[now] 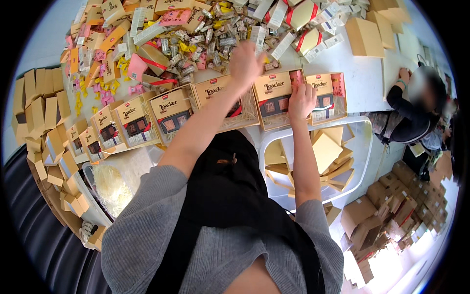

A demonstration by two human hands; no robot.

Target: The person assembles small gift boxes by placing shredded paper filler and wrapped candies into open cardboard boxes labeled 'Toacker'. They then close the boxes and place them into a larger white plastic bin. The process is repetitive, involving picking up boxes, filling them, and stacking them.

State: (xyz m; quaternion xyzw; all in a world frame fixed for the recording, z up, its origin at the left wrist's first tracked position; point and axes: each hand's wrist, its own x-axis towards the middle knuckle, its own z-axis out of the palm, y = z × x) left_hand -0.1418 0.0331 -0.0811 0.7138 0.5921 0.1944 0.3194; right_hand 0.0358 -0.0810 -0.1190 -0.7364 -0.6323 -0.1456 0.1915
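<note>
Cannot tell the grip of the left hand (246, 63), blurred over wrapped candies (225, 43), nor of the right hand (302, 101), curled over and hiding the lower end of an upright pink packet (295, 77) inside an open tan gift box (276, 127), close between matching boxes (329, 121) along the near edge of the white tabletop (363, 78), bare to the right.

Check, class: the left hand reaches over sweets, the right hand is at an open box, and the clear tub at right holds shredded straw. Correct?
No: the head view shows the clear tub holding cardboard boxes instead. The left hand and right hand are as stated.
</note>
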